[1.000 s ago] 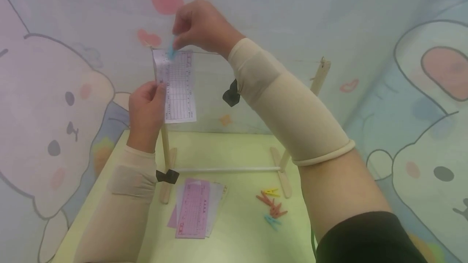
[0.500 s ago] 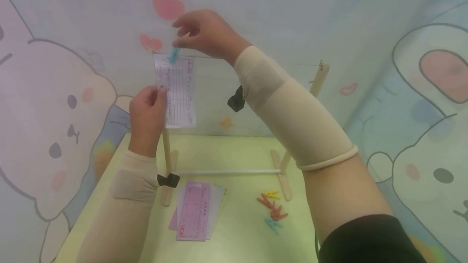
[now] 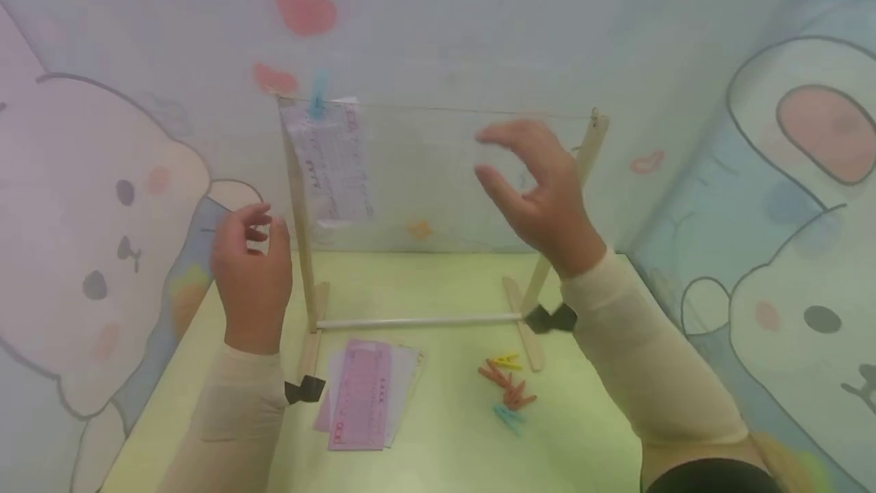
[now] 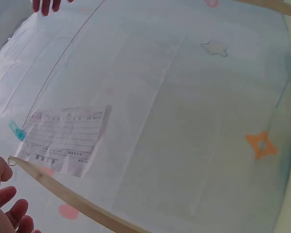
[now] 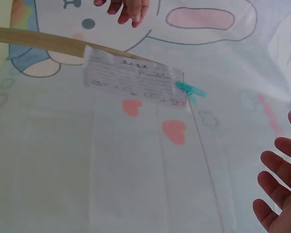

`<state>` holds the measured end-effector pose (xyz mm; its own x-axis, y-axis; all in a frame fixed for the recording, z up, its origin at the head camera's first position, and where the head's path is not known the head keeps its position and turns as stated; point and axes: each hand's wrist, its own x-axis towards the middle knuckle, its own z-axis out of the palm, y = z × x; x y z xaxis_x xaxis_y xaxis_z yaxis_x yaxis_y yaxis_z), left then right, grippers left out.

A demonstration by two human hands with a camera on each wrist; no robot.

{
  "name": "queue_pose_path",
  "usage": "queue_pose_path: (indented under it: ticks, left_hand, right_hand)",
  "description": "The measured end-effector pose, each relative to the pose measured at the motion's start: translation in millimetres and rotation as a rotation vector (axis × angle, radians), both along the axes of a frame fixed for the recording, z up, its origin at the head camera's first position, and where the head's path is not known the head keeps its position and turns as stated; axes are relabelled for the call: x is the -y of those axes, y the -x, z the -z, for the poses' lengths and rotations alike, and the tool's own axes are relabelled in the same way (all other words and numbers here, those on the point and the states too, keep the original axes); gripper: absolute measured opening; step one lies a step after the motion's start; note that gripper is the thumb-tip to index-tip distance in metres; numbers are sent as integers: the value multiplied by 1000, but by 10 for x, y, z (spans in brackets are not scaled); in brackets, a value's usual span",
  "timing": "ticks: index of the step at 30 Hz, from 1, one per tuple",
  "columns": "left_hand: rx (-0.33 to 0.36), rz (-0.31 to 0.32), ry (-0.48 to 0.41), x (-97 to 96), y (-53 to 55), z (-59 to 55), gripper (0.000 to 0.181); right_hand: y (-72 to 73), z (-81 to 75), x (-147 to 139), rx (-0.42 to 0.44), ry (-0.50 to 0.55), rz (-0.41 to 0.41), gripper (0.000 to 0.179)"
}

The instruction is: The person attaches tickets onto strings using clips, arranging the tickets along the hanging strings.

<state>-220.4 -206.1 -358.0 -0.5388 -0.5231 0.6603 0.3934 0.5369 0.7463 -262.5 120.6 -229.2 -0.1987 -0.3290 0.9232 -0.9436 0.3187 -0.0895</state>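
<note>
A printed paper form hangs from the string near the left post, held by a blue clothespin. In the right wrist view the clothespin bites the form's upper edge. My left hand is left of the wooden post, apart from the form, its fingers loosely bent round nothing. To the right, below the string, my right hand has thumb and fingers spread with nothing between them. In the left wrist view the form hangs beside the wooden post.
A stack of pink and white forms lies on the yellow-green table. Right of it are several clothespins in yellow, red and blue. A white rod joins the feet of the two posts. Behind stands a cartoon-printed curtain.
My right hand has let go of the blue clothespin and moved right and down. My left hand has released the form and dropped down and left. The form now hangs by the clothespin, slightly tilted.
</note>
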Motion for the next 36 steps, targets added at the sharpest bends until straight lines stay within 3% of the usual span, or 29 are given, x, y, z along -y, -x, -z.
queue_pose_path:
  ticks: [3, 5, 8, 11, 12, 14, 16, 19, 24, 31, 33, 36]
  left_hand:
    - [3, 2, 60, -79, -204, 390, 18]
    - [108, 18, 101, -148, -342, 693, 18]
    - [434, 86, 179, -217, -479, 1157, 29]
    - [799, 174, 265, -252, -555, 1520, 49]
    - [882, 201, 292, -257, -572, 1604, 55]
    - [971, 222, 325, -280, -608, 1713, 64]
    - [985, 212, 339, -303, -633, 1781, 71]
    - [966, 177, 358, -326, -654, 1827, 74]
    - [978, 166, 329, -305, -670, 1877, 65]
    - [982, 201, 252, -247, -639, 1970, 70]
    - [987, 205, 235, -232, -639, 1979, 63]
    - [1015, 219, 218, -205, -639, 1971, 37]
  right_hand:
    - [-189, 686, -385, 148, 22, 43, 20]
    - [-247, 1214, -594, 305, -20, 131, 16]
    - [-262, 2015, -805, 566, -111, 289, 16]
    - [-284, 2673, -917, 795, -175, 412, 21]
    - [-302, 2844, -939, 861, -174, 426, 22]
    - [-339, 3118, -970, 958, -157, 437, 23]
    - [-389, 3303, -994, 1008, -154, 408, 26]
    - [-434, 3451, -1017, 1036, -169, 333, 31]
    - [-427, 3542, -1030, 1016, -232, 250, 29]
    - [-432, 3620, -1078, 945, -317, 241, 30]
    - [-446, 3619, -1086, 929, -333, 258, 29]
    - [-471, 3603, -1096, 944, -335, 292, 27]
